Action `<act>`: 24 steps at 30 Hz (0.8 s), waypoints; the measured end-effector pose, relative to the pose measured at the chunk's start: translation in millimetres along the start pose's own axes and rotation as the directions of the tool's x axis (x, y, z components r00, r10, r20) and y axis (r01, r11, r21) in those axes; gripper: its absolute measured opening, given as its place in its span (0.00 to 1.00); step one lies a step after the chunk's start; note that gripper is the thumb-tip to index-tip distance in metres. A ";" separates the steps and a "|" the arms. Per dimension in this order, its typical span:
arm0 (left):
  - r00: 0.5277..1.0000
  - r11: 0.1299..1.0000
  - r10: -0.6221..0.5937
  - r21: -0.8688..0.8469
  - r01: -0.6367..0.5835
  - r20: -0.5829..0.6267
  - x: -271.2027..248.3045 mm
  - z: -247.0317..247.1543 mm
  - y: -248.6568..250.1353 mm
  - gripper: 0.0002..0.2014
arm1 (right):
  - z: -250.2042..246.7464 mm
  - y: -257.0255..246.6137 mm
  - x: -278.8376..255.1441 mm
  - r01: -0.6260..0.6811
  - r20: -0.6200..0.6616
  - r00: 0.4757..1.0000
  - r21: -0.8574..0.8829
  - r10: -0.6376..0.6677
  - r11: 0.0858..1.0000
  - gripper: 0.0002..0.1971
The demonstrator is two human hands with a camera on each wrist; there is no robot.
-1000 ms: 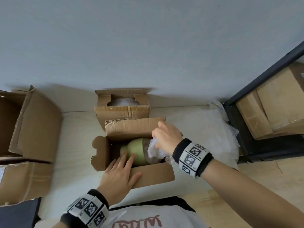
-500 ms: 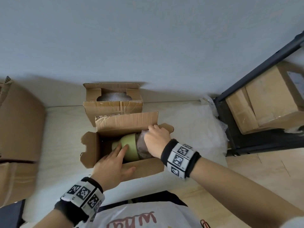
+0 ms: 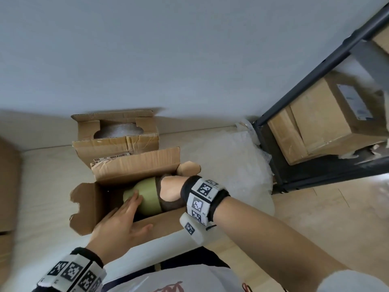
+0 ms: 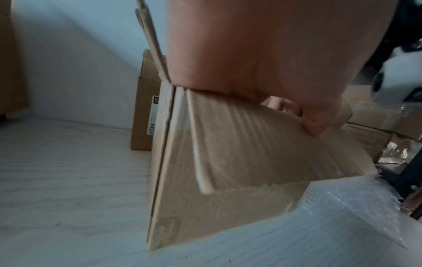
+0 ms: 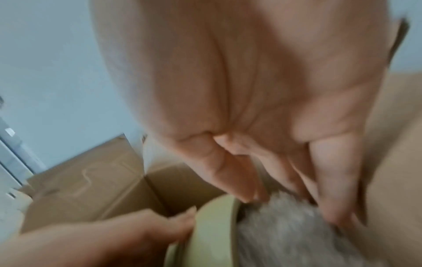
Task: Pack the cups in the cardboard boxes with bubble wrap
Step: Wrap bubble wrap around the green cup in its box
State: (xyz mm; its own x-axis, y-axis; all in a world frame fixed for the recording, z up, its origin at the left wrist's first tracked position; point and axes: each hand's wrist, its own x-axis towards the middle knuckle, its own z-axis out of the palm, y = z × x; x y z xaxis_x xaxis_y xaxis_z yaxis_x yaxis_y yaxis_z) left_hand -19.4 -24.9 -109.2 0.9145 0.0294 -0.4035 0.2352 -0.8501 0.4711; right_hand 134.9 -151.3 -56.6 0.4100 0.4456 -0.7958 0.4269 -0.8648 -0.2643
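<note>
Green cup (image 3: 147, 197) on its side inside open cardboard box (image 3: 168, 225) on pale table (image 3: 46, 197). Left hand (image 3: 120, 226) over near wall, straight fingers resting on cup base, thumb outside on wall. Right hand (image 3: 170, 191) reaching into cup mouth; head view hides fingers. Right wrist view alone shows fingers (image 5: 230, 178) extended, pushing bubble wrap (image 5: 285, 234) into cup, gripping nothing. Left wrist view alone shows box outer wall, thumb pressed there. Second box (image 3: 117, 142) behind, printed label unreadable.
</note>
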 end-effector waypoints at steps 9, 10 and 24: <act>0.995 0.997 0.064 -0.057 -0.059 0.073 5.3 -5.4 -4.7 0.41 | -22.2 41.5 -44.9 0.361 -0.598 0.793 0.307 -0.117 0.881 0.14; 0.997 0.997 0.048 -0.070 -0.044 0.059 4.6 -4.9 -4.7 0.42 | -31.0 57.2 -43.8 0.351 -0.680 0.732 0.315 -0.048 0.882 0.12; 0.999 0.971 -0.035 -0.235 0.035 0.007 -2.3 -13.0 2.3 0.47 | -125.9 258.4 64.1 -0.468 -0.410 0.830 -0.142 0.379 0.872 0.21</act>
State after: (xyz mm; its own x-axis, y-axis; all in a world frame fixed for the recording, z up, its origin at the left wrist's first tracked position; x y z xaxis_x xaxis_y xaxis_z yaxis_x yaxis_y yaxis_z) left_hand -16.7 -20.1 -97.0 0.9034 0.0549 -0.4252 0.3381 -0.7013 0.6276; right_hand 372.9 -317.0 -107.4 0.8322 0.1372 -0.5373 0.2952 -0.9299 0.2196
